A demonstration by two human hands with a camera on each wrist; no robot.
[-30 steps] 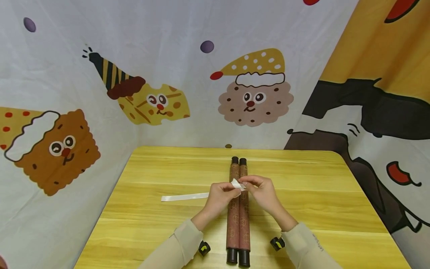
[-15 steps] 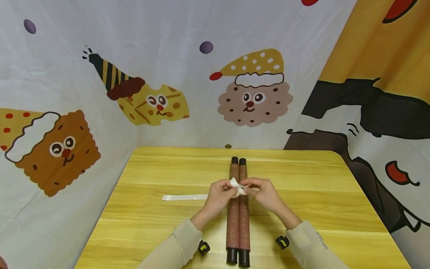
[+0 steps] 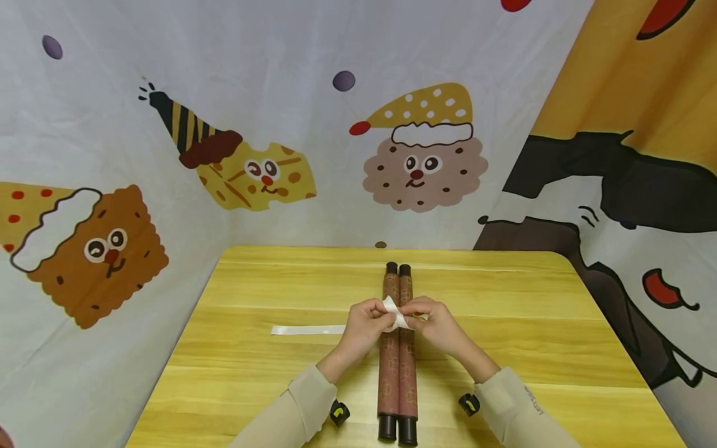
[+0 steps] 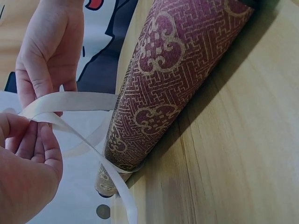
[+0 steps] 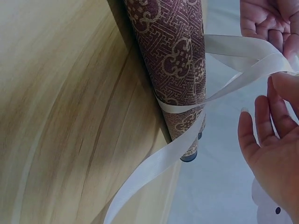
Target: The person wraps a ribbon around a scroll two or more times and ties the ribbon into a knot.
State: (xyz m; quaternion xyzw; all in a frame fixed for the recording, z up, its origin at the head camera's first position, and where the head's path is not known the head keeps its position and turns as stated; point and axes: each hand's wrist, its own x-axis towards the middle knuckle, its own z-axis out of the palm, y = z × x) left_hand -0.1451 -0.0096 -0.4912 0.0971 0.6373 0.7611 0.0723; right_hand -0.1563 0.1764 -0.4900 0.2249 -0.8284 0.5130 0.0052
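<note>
Two hanging scrolls, a left one point(image 3: 389, 373) and a right one point(image 3: 408, 374), lie side by side, rolled up in dark red brocade with black end knobs. A white ribbon point(image 3: 308, 330) passes around them, seen as a thin band in both wrist views. My left hand point(image 3: 361, 328) pinches the ribbon above the scrolls between thumb and fingers. Facing it, my right hand point(image 3: 441, 326) pinches another part of the ribbon point(image 5: 261, 67). Raised loops of it stand off the brocade, crossing near the fingertips. Exactly how the strands cross is partly hidden by the fingers.
The scrolls rest on a wood-grain table point(image 3: 224, 379), and one ribbon end lies flat to their left. Behind the table hangs a white curtain point(image 3: 291, 230) printed with cartoon food figures. Black wrist straps point(image 3: 339, 412) sit by the beige cuffs.
My right hand has shifted slightly, drawing the ribbon so that a white loop spreads wider between the hands. The ribbon end on the left has slid slightly right. The scrolls stay in place.
</note>
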